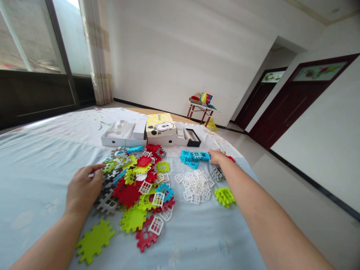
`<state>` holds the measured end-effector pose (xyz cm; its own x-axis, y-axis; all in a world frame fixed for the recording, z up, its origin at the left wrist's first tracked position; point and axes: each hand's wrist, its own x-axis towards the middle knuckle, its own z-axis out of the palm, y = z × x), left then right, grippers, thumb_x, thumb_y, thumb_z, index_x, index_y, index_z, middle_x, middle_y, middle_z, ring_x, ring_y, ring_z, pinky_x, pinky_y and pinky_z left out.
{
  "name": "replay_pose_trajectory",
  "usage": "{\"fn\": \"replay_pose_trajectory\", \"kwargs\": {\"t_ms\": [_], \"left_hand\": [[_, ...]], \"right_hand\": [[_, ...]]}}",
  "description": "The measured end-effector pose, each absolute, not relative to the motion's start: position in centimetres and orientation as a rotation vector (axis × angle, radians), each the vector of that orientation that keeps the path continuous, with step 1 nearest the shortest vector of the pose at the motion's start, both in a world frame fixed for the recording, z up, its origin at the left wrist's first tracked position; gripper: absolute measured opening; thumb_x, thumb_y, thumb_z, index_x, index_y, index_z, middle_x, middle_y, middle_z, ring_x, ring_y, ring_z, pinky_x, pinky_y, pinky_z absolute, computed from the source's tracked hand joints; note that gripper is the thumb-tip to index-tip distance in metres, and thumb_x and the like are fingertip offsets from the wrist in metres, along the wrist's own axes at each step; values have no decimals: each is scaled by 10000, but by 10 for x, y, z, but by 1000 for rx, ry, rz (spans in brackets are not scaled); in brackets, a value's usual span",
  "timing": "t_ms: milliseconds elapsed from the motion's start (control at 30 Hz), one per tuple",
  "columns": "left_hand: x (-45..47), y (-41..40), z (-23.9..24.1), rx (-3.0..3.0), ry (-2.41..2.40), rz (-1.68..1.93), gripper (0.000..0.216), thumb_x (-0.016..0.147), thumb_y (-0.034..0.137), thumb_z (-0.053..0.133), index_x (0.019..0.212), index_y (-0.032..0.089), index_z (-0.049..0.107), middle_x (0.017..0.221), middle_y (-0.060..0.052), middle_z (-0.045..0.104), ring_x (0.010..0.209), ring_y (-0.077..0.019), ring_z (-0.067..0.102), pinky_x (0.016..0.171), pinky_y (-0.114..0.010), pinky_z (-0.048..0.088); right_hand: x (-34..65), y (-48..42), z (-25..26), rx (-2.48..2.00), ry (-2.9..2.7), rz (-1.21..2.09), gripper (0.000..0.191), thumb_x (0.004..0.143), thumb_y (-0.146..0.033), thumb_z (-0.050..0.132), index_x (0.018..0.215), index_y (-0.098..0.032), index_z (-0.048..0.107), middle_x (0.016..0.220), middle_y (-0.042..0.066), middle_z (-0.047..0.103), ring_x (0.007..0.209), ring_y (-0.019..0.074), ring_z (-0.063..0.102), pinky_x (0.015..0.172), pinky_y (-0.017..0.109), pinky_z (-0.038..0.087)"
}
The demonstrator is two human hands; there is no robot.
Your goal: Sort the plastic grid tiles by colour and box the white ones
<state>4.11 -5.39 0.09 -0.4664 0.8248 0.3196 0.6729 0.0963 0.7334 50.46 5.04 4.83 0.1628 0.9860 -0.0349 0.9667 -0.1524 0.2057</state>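
A heap of plastic waffle blocks (135, 183) in red, lime green, grey, blue and white lies on a pale blue cloth-covered table (33, 180). My left hand (83, 187) rests at the heap's left edge, fingers curled onto grey and green pieces. My right hand (217, 156) reaches far right and grips the end of a blue block assembly (194, 157). Below it lie a pile of small white window pieces (195, 185), a grey block (217, 173) and a lime green block (225, 196).
Open white boxes (123, 133) and a yellow cartoon-printed box (161, 125) stand at the table's far side. A lone green block (94, 240) lies near me. A small red table with toys (201, 107) stands by the far wall; dark doors are on the right.
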Motion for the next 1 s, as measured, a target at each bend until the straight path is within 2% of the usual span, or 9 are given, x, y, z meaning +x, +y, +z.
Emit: {"fn": "replay_pose_trajectory", "kwargs": {"t_ms": [200,400,733,867,1000], "left_hand": [[43,-55,3,1520,2198,1309,311,755,330,412,919,195,639,945,-33,591,665,-132,541,763,-287,446],[44,-55,4,1518,2175,1319,307,753,320,419,921,185,637,953,-38,599,671,-135,547,748,-280,448],[40,-53,-1,1523,2175,1326,310,756,319,418,925,186,641,931,-40,593,684,-137,543,758,-280,447],[42,-54,1,1523,2188,1308,324,757,323,413,939,181,640,956,-44,595,679,-134,540,768,-282,441],[42,-53,2,1524,2184,1311,323,755,320,416,937,177,641,955,-48,599,700,-139,542,780,-280,439]], "right_hand": [[501,56,59,2232,1952,243,615,619,-292,671,1203,-277,479,1203,99,475,1169,331,336,881,433,300],[485,67,51,2139,2020,206,614,567,-247,705,1152,-314,533,1171,79,505,1148,320,364,902,445,290],[473,54,61,2075,2130,117,800,557,-389,731,1288,-300,417,1288,71,450,1184,325,346,930,434,305],[456,52,66,2016,2336,-10,803,582,-447,705,1306,-292,397,1358,49,392,1240,304,297,958,411,293],[433,56,61,1924,2473,-72,773,612,-467,676,1310,-281,399,1356,54,403,1261,300,269,970,416,277]]}}
